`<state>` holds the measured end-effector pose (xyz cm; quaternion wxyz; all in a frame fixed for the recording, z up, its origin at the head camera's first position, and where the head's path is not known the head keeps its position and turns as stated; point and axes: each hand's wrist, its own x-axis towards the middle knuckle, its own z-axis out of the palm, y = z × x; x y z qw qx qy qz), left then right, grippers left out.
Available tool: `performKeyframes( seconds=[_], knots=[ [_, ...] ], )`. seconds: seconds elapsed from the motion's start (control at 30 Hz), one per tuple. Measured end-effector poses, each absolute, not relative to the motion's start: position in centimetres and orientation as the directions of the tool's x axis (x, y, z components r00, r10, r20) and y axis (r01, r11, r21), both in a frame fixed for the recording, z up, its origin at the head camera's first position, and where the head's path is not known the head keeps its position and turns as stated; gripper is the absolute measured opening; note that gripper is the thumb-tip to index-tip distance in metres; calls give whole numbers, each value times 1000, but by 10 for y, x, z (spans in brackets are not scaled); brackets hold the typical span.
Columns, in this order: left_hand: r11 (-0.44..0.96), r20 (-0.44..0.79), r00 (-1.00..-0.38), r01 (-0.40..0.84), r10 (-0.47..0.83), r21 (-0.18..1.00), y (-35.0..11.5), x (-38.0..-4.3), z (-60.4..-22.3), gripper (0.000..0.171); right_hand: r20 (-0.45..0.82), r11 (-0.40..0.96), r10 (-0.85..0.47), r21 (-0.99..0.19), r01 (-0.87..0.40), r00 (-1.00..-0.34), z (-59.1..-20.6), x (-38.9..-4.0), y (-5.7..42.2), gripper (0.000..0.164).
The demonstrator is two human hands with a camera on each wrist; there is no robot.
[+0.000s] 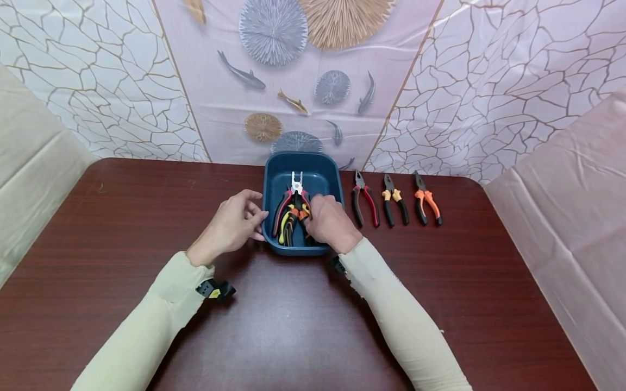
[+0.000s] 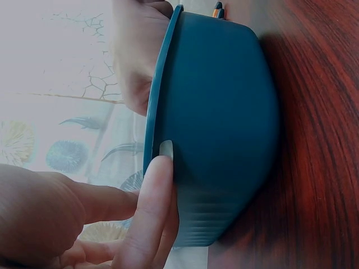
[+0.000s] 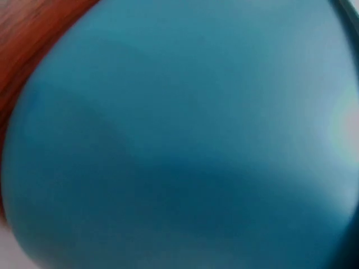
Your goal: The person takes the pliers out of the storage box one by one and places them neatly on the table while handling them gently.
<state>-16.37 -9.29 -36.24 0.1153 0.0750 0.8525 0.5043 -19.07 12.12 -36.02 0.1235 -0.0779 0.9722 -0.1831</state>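
Observation:
A deep blue plastic bin (image 1: pixel 274 247) stands on the table and holds several pliers. Among them are silver-headed pliers with red-and-black handles (image 1: pixel 280 210), yellow-and-black handles (image 1: pixel 283 231) and orange-and-black pliers (image 1: pixel 304 212). My right hand (image 1: pixel 332 221) reaches in over the bin's right side, its curled fingers on the orange-and-black pliers; its fingertips are hidden. My left hand (image 1: pixel 232 222) is at the left side, a fairly straight finger (image 2: pixel 152 196) touching the outer wall just under the rim. The right wrist view shows only the blue bin wall (image 3: pixel 185 112) up close.
Right of the bin, three pliers lie in a row, jaws pointing to the back: red-and-black pliers (image 1: pixel 374 206), yellow-and-black pliers (image 1: pixel 402 209) and orange-and-black pliers (image 1: pixel 432 205). The dark red wooden table (image 1: pixel 146 217) meets a patterned cloth backdrop (image 1: pixel 235 125) behind.

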Motion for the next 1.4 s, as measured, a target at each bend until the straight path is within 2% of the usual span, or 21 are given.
performKeyframes(
  seconds=[0.2,0.43,0.63,0.9,1.17,1.4],
  knots=[
    [478,-116,-963,15,244,878,-93,-164,-363,48,-263,863,-207,-502,-50,-942,-357,-192,126,6],
    [479,-118,-963,14,244,878,-93,-164,-362,48,-337,720,-261,-692,50,-905,-348,-196,135,18],
    [475,-113,-962,18,247,880,-94,-163,-361,47,-375,615,-287,-778,130,-881,-345,-196,138,16],
    [470,-109,-961,25,254,882,-93,-163,-362,47,-367,655,-281,-749,103,-887,-341,-195,141,22],
    [478,-115,-959,24,259,878,-93,-163,-362,48,-293,729,-259,-684,12,-920,-331,-194,151,24],
    [491,-119,-960,22,255,871,-93,-162,-362,49,-269,762,-237,-647,-7,-934,-323,-194,158,25]
  ],
)
